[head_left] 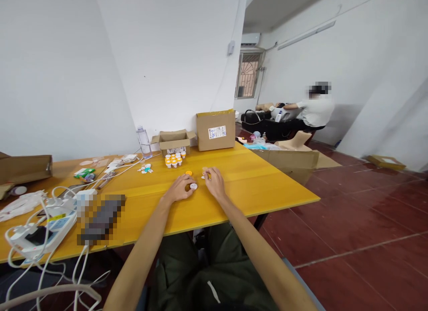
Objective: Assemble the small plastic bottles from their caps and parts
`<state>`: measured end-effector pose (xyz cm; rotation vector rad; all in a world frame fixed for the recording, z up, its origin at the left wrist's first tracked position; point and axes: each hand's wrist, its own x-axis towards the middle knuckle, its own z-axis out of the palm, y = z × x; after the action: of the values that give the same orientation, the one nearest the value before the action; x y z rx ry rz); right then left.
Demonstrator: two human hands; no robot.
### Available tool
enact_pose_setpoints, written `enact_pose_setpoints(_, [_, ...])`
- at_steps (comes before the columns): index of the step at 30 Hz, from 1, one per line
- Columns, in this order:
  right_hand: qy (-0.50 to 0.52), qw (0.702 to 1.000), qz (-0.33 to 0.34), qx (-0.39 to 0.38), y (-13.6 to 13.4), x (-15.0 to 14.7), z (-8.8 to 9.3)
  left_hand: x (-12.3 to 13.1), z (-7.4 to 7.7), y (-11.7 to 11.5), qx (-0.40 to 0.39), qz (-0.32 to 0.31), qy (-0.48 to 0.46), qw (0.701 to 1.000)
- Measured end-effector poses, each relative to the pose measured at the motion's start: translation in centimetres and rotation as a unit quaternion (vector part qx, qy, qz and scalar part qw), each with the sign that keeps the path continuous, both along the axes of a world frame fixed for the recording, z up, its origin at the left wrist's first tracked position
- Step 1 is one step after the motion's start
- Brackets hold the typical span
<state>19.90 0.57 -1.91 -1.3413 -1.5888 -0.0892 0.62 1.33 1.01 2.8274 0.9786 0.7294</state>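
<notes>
My left hand [179, 188] rests low over the yellow wooden table, fingers curled, with thumb and fingertips on a small white round piece [193, 186]. Just past those fingers lies an orange cap [189, 173]. My right hand [215, 182] is closed in a pinch at the table, a short way to the right. Something small and pale shows at its fingertips, too small to name. Beyond my hands stands a tight cluster of small white bottles with orange caps [174, 160]. Left of the cluster sits a little heap of white and teal pieces [146, 168].
An open cardboard box [174, 143] and a taller closed carton [216, 131] stand at the back. A clear bottle [143, 142] is beside them. On the left lie a power strip [55, 237], tangled white cables and a blurred dark device [102, 219]. A person [316, 110] sits far right.
</notes>
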Motion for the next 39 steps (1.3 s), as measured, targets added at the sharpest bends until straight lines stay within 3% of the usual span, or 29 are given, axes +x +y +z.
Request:
enact_pose_setpoints(11, [-0.028,0.996,-0.052,-0.073,0.0,0.0,0.0,-0.5,0.4,0.0,0.004,0.028,-0.034,0.999])
enact_pose_setpoints(21, [-0.153,0.985,-0.036,-0.074,-0.2,-0.5,0.0,-1.0,0.5,0.9,0.044,0.135,-0.075,0.987])
enact_pose_setpoints(31, [-0.299,0.952,0.026,-0.052,0.2,-1.9,1.2,-1.0,0.1,1.0,0.043,0.164,-0.068,0.983])
enact_pose_setpoints(39, [-0.417,0.907,0.043,-0.034,1.0,-2.2,2.1,-1.1,-0.1,1.0,0.049,0.174,-0.067,0.981])
